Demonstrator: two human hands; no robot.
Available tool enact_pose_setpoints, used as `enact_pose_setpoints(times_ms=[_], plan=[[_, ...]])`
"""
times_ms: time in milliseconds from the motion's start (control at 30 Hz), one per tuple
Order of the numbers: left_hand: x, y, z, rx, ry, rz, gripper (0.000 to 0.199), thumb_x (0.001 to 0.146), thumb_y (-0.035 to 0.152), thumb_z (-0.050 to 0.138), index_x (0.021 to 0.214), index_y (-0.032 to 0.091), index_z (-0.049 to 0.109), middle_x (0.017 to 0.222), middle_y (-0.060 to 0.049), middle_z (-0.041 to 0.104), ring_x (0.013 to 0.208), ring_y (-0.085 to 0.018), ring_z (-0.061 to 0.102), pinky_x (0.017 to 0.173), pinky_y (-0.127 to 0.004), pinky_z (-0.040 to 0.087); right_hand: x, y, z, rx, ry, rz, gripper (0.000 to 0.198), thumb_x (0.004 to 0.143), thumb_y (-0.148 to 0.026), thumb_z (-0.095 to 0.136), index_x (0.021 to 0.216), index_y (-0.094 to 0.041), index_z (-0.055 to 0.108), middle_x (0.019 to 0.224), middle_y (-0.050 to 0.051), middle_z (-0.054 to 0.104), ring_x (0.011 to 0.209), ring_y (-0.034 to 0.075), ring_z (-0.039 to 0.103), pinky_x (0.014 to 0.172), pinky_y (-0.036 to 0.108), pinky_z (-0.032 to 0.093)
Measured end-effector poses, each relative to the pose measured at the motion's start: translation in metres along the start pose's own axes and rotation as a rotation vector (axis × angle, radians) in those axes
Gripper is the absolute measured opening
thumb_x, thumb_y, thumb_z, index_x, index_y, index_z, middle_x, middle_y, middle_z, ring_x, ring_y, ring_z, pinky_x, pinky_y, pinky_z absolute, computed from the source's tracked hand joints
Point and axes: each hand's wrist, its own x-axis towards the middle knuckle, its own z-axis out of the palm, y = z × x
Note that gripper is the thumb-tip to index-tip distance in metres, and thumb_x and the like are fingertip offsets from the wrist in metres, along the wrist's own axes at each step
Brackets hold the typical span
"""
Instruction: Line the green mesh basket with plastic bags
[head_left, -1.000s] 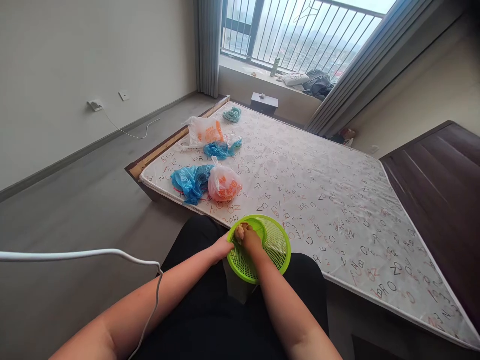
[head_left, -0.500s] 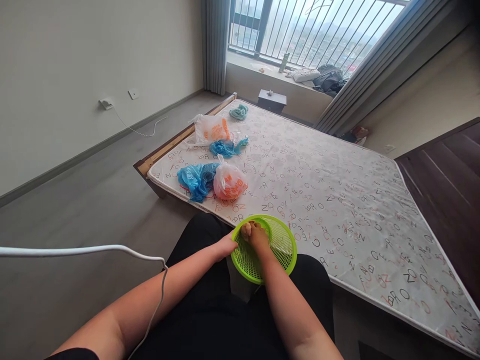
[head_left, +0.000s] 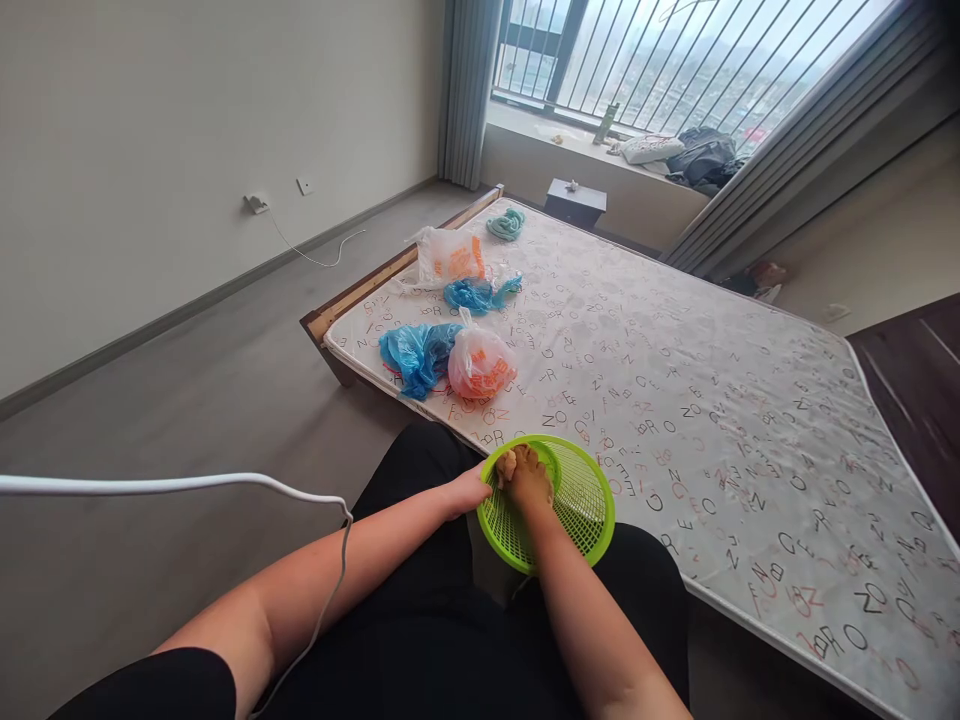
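Note:
A lime-green mesh plastic basket is tilted with its open mouth facing me, above my lap. My left hand grips its left rim; the fingers behind the rim are partly hidden. Down inside the basket is my right hand, its fingers bent over lumpy tan pieces that look like ginger root, though the kind is not certain. The hand and wrist cover part of the basket's bottom.
Before me lies a plastic-wrapped mattress on a wooden bed frame. Near its left edge are blue plastic bags, a full orange-printed bag, another white bag and a teal coil. A white cable crosses my left arm.
The view has swung slightly left, so the room sits farther right in the picture. Inside the basket my right hand's fingers have shifted over the tan pieces. My left hand keeps the rim.

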Motion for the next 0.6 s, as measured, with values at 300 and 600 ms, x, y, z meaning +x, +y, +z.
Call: enact_pose_setpoints(times_ms=[300,600], plan=[[0.0010,-0.0016,0.0001,-0.036,0.024,-0.069,0.090,0.059,-0.003,0.059,0.145,0.021,0.054,0.127,-0.010,0.071,0.121,-0.033,0.065,0.104,-0.049,0.050,0.0041,0.0031,0.0104,0.013,0.032,-0.047,0.057,0.094,-0.034,0.057,0.148,-0.021,0.045,0.147,0.017,0.049,0.115,0.029,0.054,0.096,0.035,0.036],[0.0016,-0.0001,0.0012,-0.014,0.036,-0.071,0.092,0.058,-0.003,0.057,0.148,0.019,0.051,0.129,-0.011,0.070,0.116,-0.033,0.067,0.102,-0.048,0.052,0.0029,0.0051,0.0094,0.047,0.042,-0.054,0.063,0.089,-0.034,0.062,0.148,-0.022,0.045,0.142,0.015,0.052,0.111,0.030,0.056,0.092,0.035,0.038]])
